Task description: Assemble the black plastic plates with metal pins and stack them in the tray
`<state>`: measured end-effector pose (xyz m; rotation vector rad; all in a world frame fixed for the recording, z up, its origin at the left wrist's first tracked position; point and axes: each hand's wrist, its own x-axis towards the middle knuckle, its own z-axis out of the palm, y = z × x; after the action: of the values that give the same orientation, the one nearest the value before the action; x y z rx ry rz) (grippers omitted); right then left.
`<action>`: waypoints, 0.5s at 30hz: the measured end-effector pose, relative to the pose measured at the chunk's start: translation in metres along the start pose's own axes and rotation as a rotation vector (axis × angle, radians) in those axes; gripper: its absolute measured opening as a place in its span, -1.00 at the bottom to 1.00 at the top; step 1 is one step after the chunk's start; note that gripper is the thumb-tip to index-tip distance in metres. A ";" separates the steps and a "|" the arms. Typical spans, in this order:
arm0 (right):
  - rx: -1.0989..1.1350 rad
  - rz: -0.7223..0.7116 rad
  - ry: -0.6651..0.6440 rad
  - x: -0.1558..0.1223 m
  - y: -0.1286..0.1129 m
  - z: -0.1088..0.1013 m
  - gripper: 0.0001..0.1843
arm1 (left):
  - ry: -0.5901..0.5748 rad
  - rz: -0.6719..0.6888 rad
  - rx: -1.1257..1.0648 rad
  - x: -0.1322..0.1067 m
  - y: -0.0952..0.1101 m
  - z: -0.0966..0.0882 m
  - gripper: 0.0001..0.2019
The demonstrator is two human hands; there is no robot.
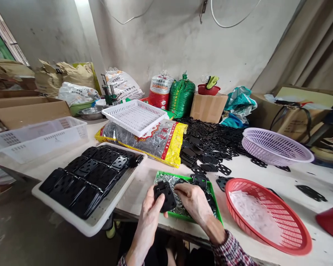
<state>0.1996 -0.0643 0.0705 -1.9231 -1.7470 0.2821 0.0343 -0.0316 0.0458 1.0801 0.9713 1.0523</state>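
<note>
My left hand (151, 208) grips a black plate with holes (165, 195), tilted toward me with the thumb on its face. Just right of the plate, my right hand (194, 199) has its fingers pinched together; whatever is between the fingertips is too small or hidden to make out. Both hands are over the front of a green tray (218, 212). Inside it lie many small shiny metal pieces (166, 178) and several black plates (200, 180), partly covered by my right hand.
Stacked black plates (86, 177) fill a white tray (86, 229) at left. A red basket (294, 218) of translucent plastic pieces (255, 214) stands at right. Behind are a lilac basket (277, 147), a heap of black plates (211, 136) and a white basket (138, 114) on a yellow-ended sack (173, 147).
</note>
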 end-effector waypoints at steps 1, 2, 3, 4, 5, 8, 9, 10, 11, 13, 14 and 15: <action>0.010 -0.015 0.023 -0.001 0.000 0.000 -0.72 | -0.032 -0.010 0.002 0.001 0.000 -0.001 -0.39; -0.010 -0.034 0.034 -0.001 -0.001 0.000 -0.73 | -0.063 -0.016 0.000 0.002 -0.001 -0.002 -0.40; -0.053 -0.056 0.038 -0.003 -0.003 -0.001 -0.74 | -0.083 -0.016 -0.004 0.003 -0.001 -0.003 -0.42; -0.101 -0.077 0.047 -0.005 -0.004 -0.004 -0.74 | -0.088 -0.013 -0.006 0.005 -0.001 -0.004 -0.43; -0.137 -0.089 0.066 -0.008 -0.004 -0.008 -0.74 | -0.084 -0.014 -0.003 0.006 -0.002 -0.005 -0.42; -0.166 -0.013 0.184 -0.021 0.009 -0.038 -0.72 | -0.078 -0.026 0.030 0.008 -0.004 -0.007 -0.39; -0.194 0.061 0.230 -0.027 0.019 -0.052 -0.70 | -0.087 -0.028 0.035 0.008 -0.005 -0.008 -0.38; -0.246 0.142 0.247 -0.033 0.031 -0.067 -0.69 | -0.095 -0.027 0.031 0.009 -0.006 -0.009 -0.38; -0.315 0.235 0.226 -0.040 0.045 -0.080 -0.68 | -0.093 -0.023 0.019 0.009 -0.007 -0.010 -0.38; -0.468 0.470 0.135 -0.052 0.074 -0.101 -0.69 | -0.071 -0.016 -0.011 0.008 -0.010 -0.012 -0.38; -0.485 0.519 0.037 -0.057 0.086 -0.106 -0.70 | -0.061 -0.014 -0.022 0.008 -0.012 -0.012 -0.37; -0.485 0.548 -0.051 -0.062 0.096 -0.108 -0.74 | -0.058 -0.012 -0.028 0.008 -0.015 -0.012 -0.36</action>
<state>0.3260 -0.1526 0.1014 -2.7578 -1.3653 0.0991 0.0269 -0.0234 0.0279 1.0747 0.9130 1.0173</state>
